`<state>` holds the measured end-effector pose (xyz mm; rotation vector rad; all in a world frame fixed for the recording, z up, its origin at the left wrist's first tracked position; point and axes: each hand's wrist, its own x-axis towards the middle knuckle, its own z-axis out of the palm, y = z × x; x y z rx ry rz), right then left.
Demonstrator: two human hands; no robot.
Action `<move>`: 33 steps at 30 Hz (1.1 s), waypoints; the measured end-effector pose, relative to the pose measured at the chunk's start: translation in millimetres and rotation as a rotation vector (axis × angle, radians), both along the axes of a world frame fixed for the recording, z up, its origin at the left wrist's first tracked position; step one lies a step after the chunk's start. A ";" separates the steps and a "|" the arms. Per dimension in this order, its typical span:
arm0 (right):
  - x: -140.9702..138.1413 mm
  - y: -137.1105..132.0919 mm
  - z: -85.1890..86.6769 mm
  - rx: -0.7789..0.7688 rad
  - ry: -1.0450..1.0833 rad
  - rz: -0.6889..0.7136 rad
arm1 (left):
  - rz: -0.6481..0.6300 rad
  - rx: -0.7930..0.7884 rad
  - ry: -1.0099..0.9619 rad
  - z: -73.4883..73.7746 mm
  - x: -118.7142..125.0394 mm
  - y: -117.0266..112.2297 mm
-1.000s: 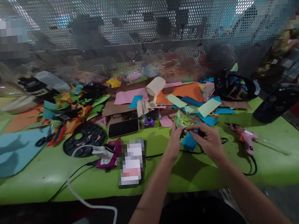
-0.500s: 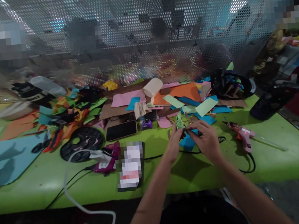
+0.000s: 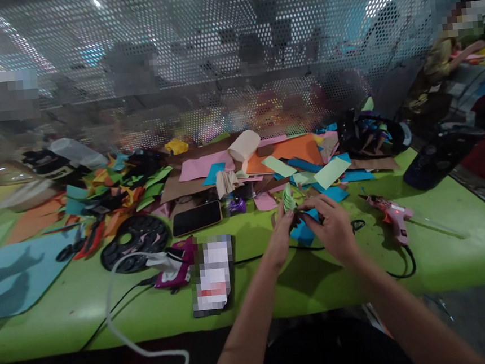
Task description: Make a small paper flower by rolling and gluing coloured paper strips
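Observation:
Pinched upright in my left hand (image 3: 281, 240) is a pleated light green paper piece (image 3: 288, 199), its layered folds showing above the fingers. My right hand (image 3: 332, 226) is closed, with thumb and fingertips meeting at the lower end of this piece. Whatever small bit lies between the right fingertips is hidden. Beneath the hands a blue paper piece (image 3: 303, 234) rests on the green table cover (image 3: 448, 260). To the right of my hands lies a pink glue gun (image 3: 397, 222) with a small red light and a clear glue stick out of its back.
Paper sheets, including an orange sheet (image 3: 291, 151), pile along the perforated metal panel (image 3: 197, 55). Left are a phone (image 3: 197, 218), a round black tray (image 3: 135, 242), a purple power strip (image 3: 177, 267) and scissors (image 3: 67, 251). A dark bottle (image 3: 438, 156) lies right. Another person (image 3: 442, 62) is farther right.
The view has tilted slightly, so the table's left side appears lower. Both hands stay together at the green paper piece, with only slight finger movement.

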<state>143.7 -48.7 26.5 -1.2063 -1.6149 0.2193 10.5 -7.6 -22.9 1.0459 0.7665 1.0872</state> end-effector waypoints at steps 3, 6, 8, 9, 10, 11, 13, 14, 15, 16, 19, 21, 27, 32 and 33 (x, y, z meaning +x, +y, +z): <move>0.7 1.1 -1.8 -0.004 -0.011 -0.007 | -0.010 -0.005 -0.006 -0.6 0.0 -0.1; 0.9 1.7 -2.5 -0.016 -0.016 -0.013 | -0.024 0.010 -0.020 1.9 0.6 -0.6; 0.6 1.5 -2.0 -0.025 -0.016 -0.019 | -0.041 0.033 -0.044 4.5 1.3 -1.2; 0.4 1.2 -1.5 -0.027 -0.014 -0.022 | -0.053 0.042 -0.057 5.7 1.7 -1.4; 0.3 0.8 -1.0 -0.029 -0.011 -0.024 | -0.063 0.048 -0.067 6.7 2.0 -1.7; 0.1 0.4 -0.3 -0.032 -0.009 -0.027 | -0.069 0.051 -0.073 7.3 2.2 -1.9; 0.1 -0.1 0.7 -0.032 -0.010 -0.033 | -0.061 0.047 -0.065 7.8 2.3 -2.3; 0.3 -0.2 1.1 -0.033 -0.014 -0.035 | -0.053 0.041 -0.059 7.8 2.3 -2.4; 0.5 -0.2 1.4 -0.035 -0.021 -0.035 | -0.046 0.033 -0.054 7.9 2.3 -2.5; 0.8 -0.2 1.5 -0.036 -0.026 -0.034 | -0.043 0.027 -0.052 8.1 2.3 -2.7; 1.5 0.3 1.4 -0.033 -0.030 -0.031 | -0.048 0.024 -0.061 10.5 2.4 -3.3; 1.7 0.6 1.1 -0.032 -0.029 -0.029 | -0.054 0.020 -0.073 13.3 2.5 -3.9; 1.3 0.3 1.9 -0.044 -0.007 -0.015 | -0.052 0.010 -0.109 17.4 4.0 -4.5; 1.9 -0.2 3.1 -0.047 -0.004 0.023 | -0.035 0.016 -0.105 12.3 6.9 -1.6; 2.1 -0.1 2.9 -0.047 -0.009 0.027 | -0.033 0.019 -0.100 11.6 7.3 -1.1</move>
